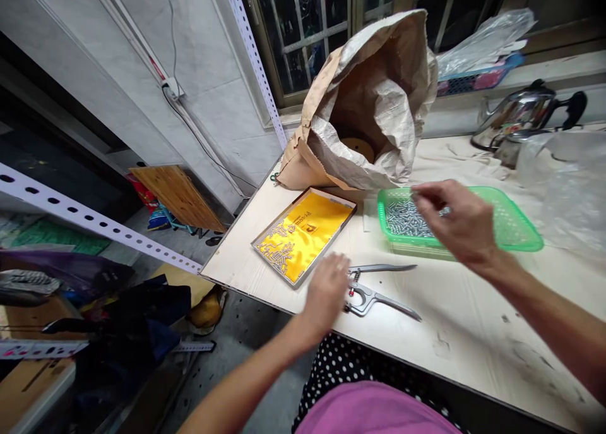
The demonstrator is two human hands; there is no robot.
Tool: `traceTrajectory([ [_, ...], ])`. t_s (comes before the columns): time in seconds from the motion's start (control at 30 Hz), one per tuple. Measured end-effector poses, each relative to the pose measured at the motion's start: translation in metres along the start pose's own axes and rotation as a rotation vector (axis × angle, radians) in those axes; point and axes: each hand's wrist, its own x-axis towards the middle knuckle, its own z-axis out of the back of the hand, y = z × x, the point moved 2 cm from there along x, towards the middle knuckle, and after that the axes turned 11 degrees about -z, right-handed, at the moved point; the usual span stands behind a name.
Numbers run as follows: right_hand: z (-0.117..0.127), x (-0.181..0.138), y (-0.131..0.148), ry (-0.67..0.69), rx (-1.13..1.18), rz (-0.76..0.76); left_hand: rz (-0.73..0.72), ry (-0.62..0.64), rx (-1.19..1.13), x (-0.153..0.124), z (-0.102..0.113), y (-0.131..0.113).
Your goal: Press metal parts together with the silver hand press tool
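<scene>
My left hand [326, 295] rests on the table at the head of a metal plier-like hand tool [379, 295], fingers curled over its near end; whether it grips the tool is unclear. My right hand [454, 222] hovers over a green plastic basket [516, 229] that holds a heap of small metal pieces [404, 219]. Its fingertips are pinched together on a small metal piece. A shallow tray lined in yellow [303, 235], with small parts along its near edge, lies just left of the basket.
A large crumpled brown paper sack [374, 99] lies open behind the tray and basket. A metal kettle [521, 115] and clear plastic sheeting [568, 175] sit at the back right. The table edge [246, 292] drops to a cluttered floor on the left, beside perforated metal rails [95, 222].
</scene>
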Motion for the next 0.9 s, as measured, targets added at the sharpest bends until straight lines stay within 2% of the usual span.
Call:
traceTrajectory([
  [0.03,0.007,0.005,-0.017,0.019,-0.128,0.002,0.113,0.018,0.078,0.002,0.010,0.028],
  [0.1,0.016,0.003,-0.046,0.048,-0.367,-0.020,0.228,0.028,0.156,0.005,0.027,0.080],
  [0.17,0.018,-0.016,-0.060,0.108,-0.466,-0.022,0.366,0.172,0.282,0.002,0.034,0.125],
  [0.23,0.015,-0.050,-0.056,0.232,-0.444,-0.027,0.442,0.317,0.353,-0.004,0.033,0.156],
  [0.33,0.003,-0.113,-0.031,0.437,-0.217,-0.034,0.444,0.431,0.364,-0.011,0.023,0.179],
  [0.4,-0.005,-0.151,-0.016,0.534,-0.128,-0.083,0.418,0.456,0.349,-0.012,0.017,0.184],
  [0.5,-0.015,-0.186,-0.005,0.554,-0.128,-0.113,0.372,0.487,0.333,-0.010,0.014,0.186],
  [0.6,-0.020,-0.195,-0.005,0.560,-0.192,-0.116,0.316,0.521,0.301,-0.009,0.017,0.188],
  [0.7,-0.021,-0.191,-0.007,0.615,-0.248,-0.124,0.282,0.522,0.281,-0.006,0.023,0.184],
  [0.8,-0.020,-0.185,-0.006,0.662,-0.294,-0.128,0.308,0.360,0.120,0.000,0.027,0.157],
  [0.87,-0.019,-0.182,-0.004,0.696,-0.322,-0.134,0.382,0.247,-0.157,0.003,0.024,0.124],
  [0.9,-0.019,-0.180,-0.003,0.715,-0.336,-0.142,0.437,0.238,-0.327,0.003,0.020,0.106],
])
